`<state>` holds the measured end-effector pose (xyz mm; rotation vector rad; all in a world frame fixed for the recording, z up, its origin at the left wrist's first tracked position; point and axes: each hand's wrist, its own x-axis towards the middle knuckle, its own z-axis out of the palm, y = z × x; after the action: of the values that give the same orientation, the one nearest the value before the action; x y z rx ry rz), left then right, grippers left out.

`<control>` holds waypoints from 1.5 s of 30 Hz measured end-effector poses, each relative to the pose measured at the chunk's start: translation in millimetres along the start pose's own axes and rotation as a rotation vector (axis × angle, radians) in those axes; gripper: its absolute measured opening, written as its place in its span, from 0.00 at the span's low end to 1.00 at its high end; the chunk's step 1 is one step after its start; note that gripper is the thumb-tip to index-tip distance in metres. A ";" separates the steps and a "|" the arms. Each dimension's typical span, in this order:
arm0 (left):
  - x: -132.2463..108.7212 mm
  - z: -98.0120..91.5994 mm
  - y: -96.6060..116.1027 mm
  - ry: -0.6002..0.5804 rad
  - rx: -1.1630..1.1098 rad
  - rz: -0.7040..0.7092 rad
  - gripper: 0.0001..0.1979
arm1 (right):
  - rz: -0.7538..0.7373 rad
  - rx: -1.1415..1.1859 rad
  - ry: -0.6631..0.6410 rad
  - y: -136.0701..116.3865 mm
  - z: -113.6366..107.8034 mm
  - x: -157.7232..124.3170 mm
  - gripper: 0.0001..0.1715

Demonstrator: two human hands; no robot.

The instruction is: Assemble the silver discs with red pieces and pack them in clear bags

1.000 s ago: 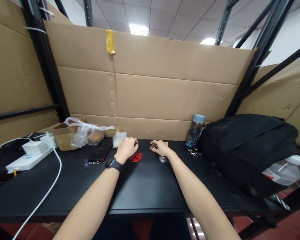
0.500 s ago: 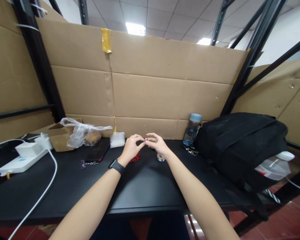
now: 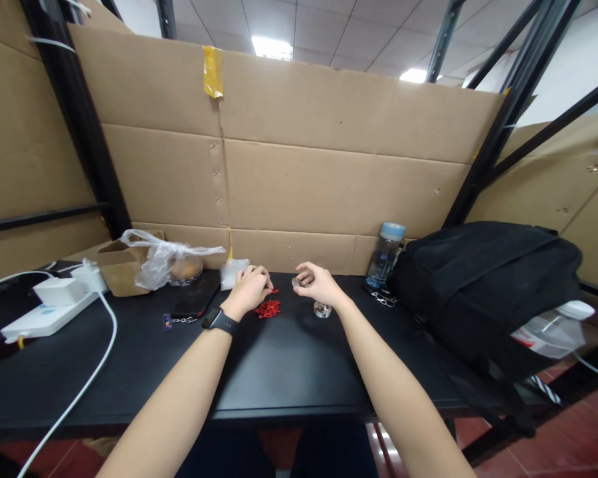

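Observation:
My left hand (image 3: 252, 288), with a dark watch on the wrist, has its fingers curled in a pinch. At its fingertips shows a small red piece (image 3: 275, 291), too small to name. Just below that hand lies a pile of small red pieces (image 3: 268, 309) on the black table. My right hand (image 3: 319, 284) is apart from it, thumb and fingers closed on a small clear round disc (image 3: 296, 282) that looks like a lid. Under the right hand stands a small clear round container (image 3: 322, 310); what it holds is hard to make out.
Behind my left hand lies a white packet (image 3: 233, 272). Further left are a black phone-like case (image 3: 195, 300), a plastic bag (image 3: 164, 262), a box (image 3: 122, 272) and a white power strip (image 3: 54, 318). Right are a water bottle (image 3: 385, 255) and a black backpack (image 3: 483, 285).
My hands were together at their fingertips over a tiny red item; now they are apart. The left moved left and down toward the red pile, the right slightly right. The clear disc now shows.

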<state>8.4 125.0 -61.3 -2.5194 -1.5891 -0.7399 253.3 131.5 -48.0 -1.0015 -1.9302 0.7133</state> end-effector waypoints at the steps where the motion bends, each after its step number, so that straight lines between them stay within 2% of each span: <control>1: -0.7 0.2 -4.2 -0.054 -0.002 -0.015 0.04 | -0.012 -0.129 -0.074 1.4 -8.1 -1.6 0.25; 4: -1.9 0.0 -11.3 -0.164 -0.029 -0.034 0.03 | 0.029 -0.335 -0.247 7.2 -31.7 -6.6 0.20; 7: -2.0 -0.8 -12.0 -0.209 -0.046 -0.020 0.03 | 0.100 -0.348 -0.312 16.2 -45.6 -9.3 0.23; 11: -1.4 -1.7 -10.4 -0.238 -0.028 -0.002 0.04 | 0.180 -0.260 -0.391 28.2 -50.4 -8.8 0.29; 17: -0.1 -1.3 -8.5 -0.192 0.005 0.027 0.10 | 0.208 -0.288 -0.431 34.9 -53.3 -8.4 0.33; 20: 0.5 -0.9 -7.9 -0.180 0.019 0.037 0.12 | 0.200 -0.324 -0.423 36.3 -55.1 -8.4 0.32; 24: 0.9 0.0 -7.9 -0.161 0.001 0.046 0.12 | 0.133 -0.356 -0.317 39.7 -51.3 -6.4 0.15; 25: 1.0 0.3 -7.9 -0.156 -0.005 0.047 0.12 | 0.105 -0.395 -0.268 41.3 -49.0 -5.7 0.13; 27: 1.2 0.9 -7.7 -0.154 -0.011 0.047 0.12 | 0.064 -0.495 -0.196 46.0 -43.5 -4.6 0.19; 29: 1.6 1.2 -7.1 -0.161 -0.008 0.051 0.12 | 0.056 -0.564 -0.187 52.5 -38.1 -4.2 0.22; 31: 2.0 0.7 -5.6 -0.166 -0.009 0.059 0.12 | 0.072 -0.596 -0.191 59.2 -33.9 -4.3 0.19; 35: 2.9 -0.6 0.5 -0.127 -0.056 0.100 0.12 | 0.107 -0.598 -0.111 64.0 -31.5 -4.3 0.11; 41: 2.9 5.6 18.2 0.037 -0.169 0.182 0.10 | -0.144 -0.353 -0.128 34.3 -32.4 -2.3 0.09; 45: 3.8 10.0 27.0 0.092 -0.232 0.229 0.08 | -0.165 -0.163 -0.175 9.3 -23.4 -0.9 0.11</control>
<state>36.7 118.7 -63.3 -2.7177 -1.2228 -1.0433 277.3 138.1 -43.8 -0.8877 -2.2234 0.5724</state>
